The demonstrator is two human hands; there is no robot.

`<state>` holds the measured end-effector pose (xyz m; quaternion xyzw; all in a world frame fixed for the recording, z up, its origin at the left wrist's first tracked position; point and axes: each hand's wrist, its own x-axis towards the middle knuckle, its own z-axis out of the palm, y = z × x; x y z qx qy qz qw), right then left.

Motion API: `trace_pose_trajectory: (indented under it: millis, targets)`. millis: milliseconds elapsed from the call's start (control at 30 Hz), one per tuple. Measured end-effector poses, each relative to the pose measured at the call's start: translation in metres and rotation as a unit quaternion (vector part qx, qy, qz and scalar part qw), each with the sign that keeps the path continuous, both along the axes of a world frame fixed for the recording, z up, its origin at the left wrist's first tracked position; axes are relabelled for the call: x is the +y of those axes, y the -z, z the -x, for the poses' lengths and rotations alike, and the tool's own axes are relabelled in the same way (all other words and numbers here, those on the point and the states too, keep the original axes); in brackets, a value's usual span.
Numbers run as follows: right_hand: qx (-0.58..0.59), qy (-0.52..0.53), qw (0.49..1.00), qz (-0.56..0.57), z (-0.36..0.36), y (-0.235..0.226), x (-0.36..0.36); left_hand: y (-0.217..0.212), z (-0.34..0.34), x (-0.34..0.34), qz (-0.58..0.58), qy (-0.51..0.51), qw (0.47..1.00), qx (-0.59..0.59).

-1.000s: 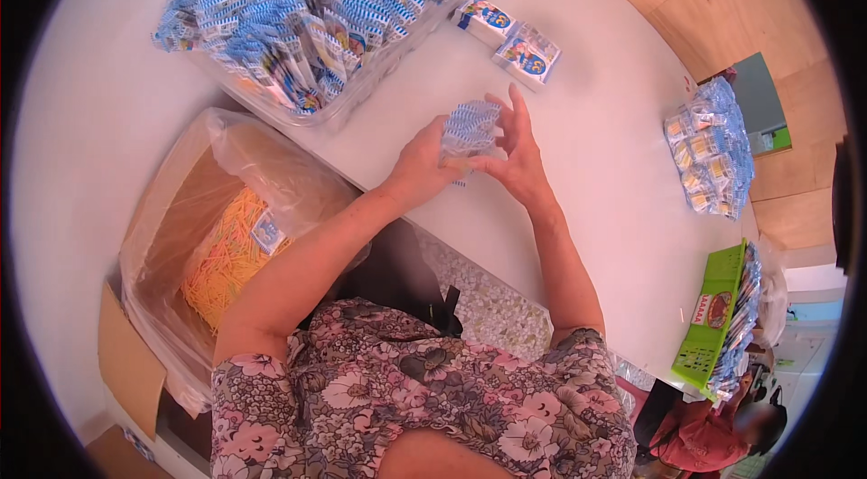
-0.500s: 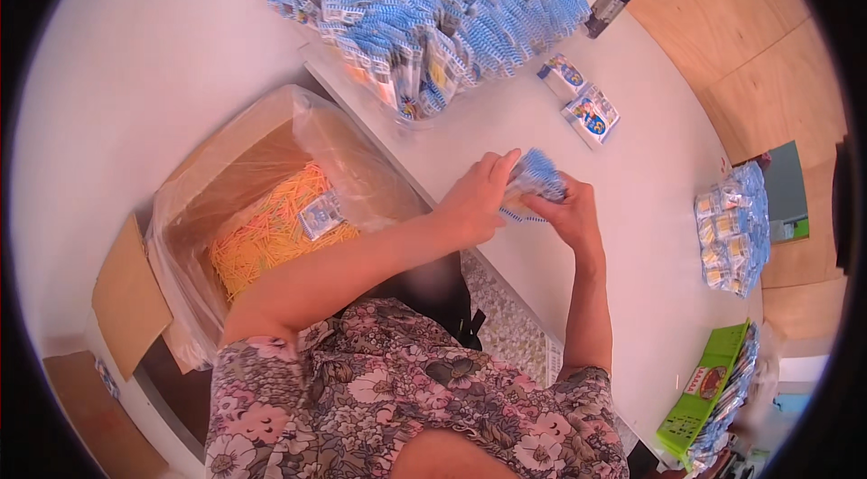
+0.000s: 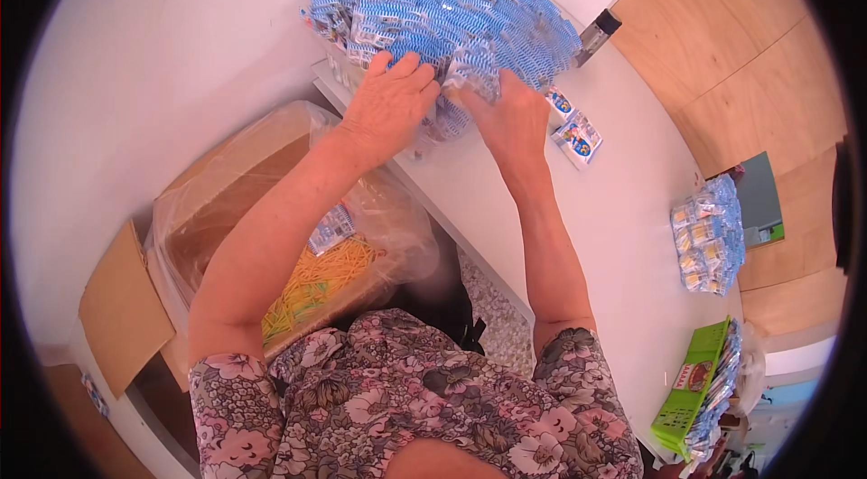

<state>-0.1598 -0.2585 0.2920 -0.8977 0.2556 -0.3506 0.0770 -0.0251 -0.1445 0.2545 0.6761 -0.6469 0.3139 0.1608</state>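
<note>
A large heap of small clear plastic packets (image 3: pixel 506 14) with blue wavy-striped tops stands at the far side of the white table. My left hand (image 3: pixel 388 109) rests against the heap's near left edge, its fingers bent but slightly apart over the packets. Just right of it, my right hand (image 3: pixel 513 122) pinches blue-striped packets (image 3: pixel 473 68) between thumb and fingers, against the front of the heap. How many it holds is hidden. To the right of that hand lie two small white packs (image 3: pixel 578 139) with blue round prints.
Left of the table is a plastic-lined carton (image 3: pixel 226 181) holding thin yellow and orange sticks (image 3: pixel 316 285) and a packet. A dark-capped cylinder (image 3: pixel 596 35) stands beyond the heap. At right are stacked packets (image 3: pixel 709 235) and a green basket (image 3: pixel 691 384) of packets.
Both hands have moved forward from the middle of the table to the heap, carrying the blue-striped packets. My left hand has let go of them and now touches the heap's edge.
</note>
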Motion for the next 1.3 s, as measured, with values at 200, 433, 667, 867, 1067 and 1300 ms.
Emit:
trace_pose_trajectory:
  millis: [200,433,667,867,1067,1300]
  targets:
    - [0.043,-0.004,0.999,0.005,-0.023,0.041,-0.018,-0.012,0.009,-0.011,0.12,0.085,0.98,0.132]
    - [0.007,-0.058,0.991,-0.119,0.007,0.015,-0.001,-0.016,-0.001,-0.042,0.066,0.048,0.995,0.059]
    - [-0.036,-0.11,0.993,-0.032,0.018,0.038,-0.019,-0.021,0.013,-0.053,-0.012,0.022,0.997,0.07]
    - [-0.028,-0.091,0.984,0.15,0.018,0.052,0.001,-0.022,-0.001,-0.029,-0.023,0.066,0.989,0.132]
    - [-0.103,-0.135,0.98,0.102,0.035,0.033,0.0,-0.014,-0.017,0.051,0.169,0.158,0.952,0.202]
    - [-0.155,-0.207,0.966,0.016,0.055,0.07,0.046,0.193,-0.018,0.152,-0.113,-0.159,0.891,0.41]
